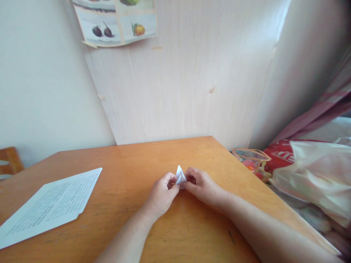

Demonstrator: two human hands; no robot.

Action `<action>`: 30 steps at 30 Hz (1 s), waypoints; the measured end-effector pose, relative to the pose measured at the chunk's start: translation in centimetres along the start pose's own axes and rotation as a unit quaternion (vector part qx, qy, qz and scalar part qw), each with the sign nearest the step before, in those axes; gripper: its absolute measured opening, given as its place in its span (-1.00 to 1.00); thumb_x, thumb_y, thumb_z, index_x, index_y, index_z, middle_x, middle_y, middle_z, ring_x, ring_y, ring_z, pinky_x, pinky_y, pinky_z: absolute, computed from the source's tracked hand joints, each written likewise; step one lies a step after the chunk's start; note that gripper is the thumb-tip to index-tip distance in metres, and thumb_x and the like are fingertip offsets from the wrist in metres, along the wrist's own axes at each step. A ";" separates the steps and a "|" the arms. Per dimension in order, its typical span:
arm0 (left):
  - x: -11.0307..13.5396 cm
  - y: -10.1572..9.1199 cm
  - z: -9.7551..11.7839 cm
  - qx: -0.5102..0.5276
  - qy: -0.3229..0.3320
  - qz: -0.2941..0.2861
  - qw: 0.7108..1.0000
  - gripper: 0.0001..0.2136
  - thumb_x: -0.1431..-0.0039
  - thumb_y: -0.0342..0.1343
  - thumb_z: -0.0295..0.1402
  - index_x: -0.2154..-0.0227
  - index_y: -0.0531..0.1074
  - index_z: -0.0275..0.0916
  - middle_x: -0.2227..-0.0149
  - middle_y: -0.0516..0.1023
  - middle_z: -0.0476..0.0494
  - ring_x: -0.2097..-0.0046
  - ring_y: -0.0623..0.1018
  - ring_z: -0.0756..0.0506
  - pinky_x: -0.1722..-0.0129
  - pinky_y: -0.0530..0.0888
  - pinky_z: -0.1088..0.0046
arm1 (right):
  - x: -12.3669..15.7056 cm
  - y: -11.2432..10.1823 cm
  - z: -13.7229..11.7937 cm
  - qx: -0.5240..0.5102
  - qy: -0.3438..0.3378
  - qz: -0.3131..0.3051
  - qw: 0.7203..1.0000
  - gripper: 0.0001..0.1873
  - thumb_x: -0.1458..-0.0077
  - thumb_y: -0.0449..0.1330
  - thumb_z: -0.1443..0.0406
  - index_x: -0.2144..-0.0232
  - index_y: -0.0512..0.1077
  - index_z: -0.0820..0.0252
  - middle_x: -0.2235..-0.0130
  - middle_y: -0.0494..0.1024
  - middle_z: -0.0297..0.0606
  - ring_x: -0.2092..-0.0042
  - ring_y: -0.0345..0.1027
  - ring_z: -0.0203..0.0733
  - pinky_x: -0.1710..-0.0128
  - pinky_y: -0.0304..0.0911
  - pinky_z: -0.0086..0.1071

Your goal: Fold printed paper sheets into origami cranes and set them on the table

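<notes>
A small folded piece of white paper (180, 176) stands with its point up between both hands, just above the orange wooden table (131, 164). My left hand (162, 194) pinches its left side with thumb and fingers curled. My right hand (201, 185) grips its right side, fingers closed round the fold. Both forearms rest on the table and reach in from the bottom edge.
A printed white sheet (52, 204) lies flat at the table's left. A pale wooden panel (186, 80) with a fruit picture (117, 22) stands behind. Plastic bags (307, 175) and a clear container (253, 160) crowd the right side. A chair back (9, 160) shows at far left.
</notes>
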State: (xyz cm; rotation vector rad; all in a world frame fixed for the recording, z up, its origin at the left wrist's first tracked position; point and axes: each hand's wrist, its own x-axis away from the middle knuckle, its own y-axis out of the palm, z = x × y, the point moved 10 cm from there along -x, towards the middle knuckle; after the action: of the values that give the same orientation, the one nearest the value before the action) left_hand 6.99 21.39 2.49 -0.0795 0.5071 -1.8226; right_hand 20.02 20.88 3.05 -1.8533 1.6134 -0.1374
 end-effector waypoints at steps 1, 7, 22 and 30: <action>0.0 0.0 0.0 -0.005 0.001 -0.001 1.000 -0.95 -0.13 0.14 -0.36 0.38 0.40 -0.21 0.39 0.47 0.01 0.32 0.42 -0.05 0.27 0.34 0.45 | 0.0 0.0 -0.1 0.000 -0.001 -0.001 1.000 -0.95 -0.08 0.20 0.40 0.35 0.42 0.17 0.37 0.49 -0.34 0.37 0.28 -0.27 0.39 0.13 -0.43; 0.0 -0.2 -0.4 -0.046 0.003 -0.016 0.999 -0.98 -0.10 0.10 -0.40 0.40 0.38 -0.21 0.41 0.46 0.01 0.32 0.41 -0.06 0.30 0.32 0.44 | 0.3 0.1 -0.7 0.039 -0.014 -0.015 0.999 -0.84 0.06 0.15 0.49 0.41 0.36 0.16 0.40 0.43 -0.39 0.37 0.28 -0.29 0.40 0.11 -0.44; 0.0 0.3 -0.7 -0.015 -0.013 -0.038 0.999 -0.94 -0.02 0.10 -0.46 0.41 0.35 -0.20 0.41 0.46 0.00 0.32 0.43 -0.07 0.27 0.33 0.43 | 0.3 0.2 -0.4 0.116 0.006 -0.027 0.993 -0.80 0.05 0.26 0.35 0.32 0.36 0.13 0.38 0.48 -0.38 0.40 0.29 -0.29 0.45 0.05 -0.44; -0.2 -0.1 -0.9 -0.011 -0.012 -0.024 1.000 -0.96 -0.11 0.12 -0.39 0.38 0.37 -0.21 0.37 0.47 -0.01 0.29 0.43 -0.07 0.23 0.34 0.42 | 0.3 0.2 -0.2 0.072 0.006 -0.023 0.997 -0.85 0.02 0.23 0.40 0.33 0.39 0.15 0.39 0.47 -0.38 0.39 0.30 -0.29 0.42 0.09 -0.44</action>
State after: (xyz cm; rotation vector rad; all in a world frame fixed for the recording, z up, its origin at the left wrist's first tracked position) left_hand 6.70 21.85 1.71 -0.1297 0.5134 -1.8615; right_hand 19.79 20.50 2.98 -1.7818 1.5276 -0.2787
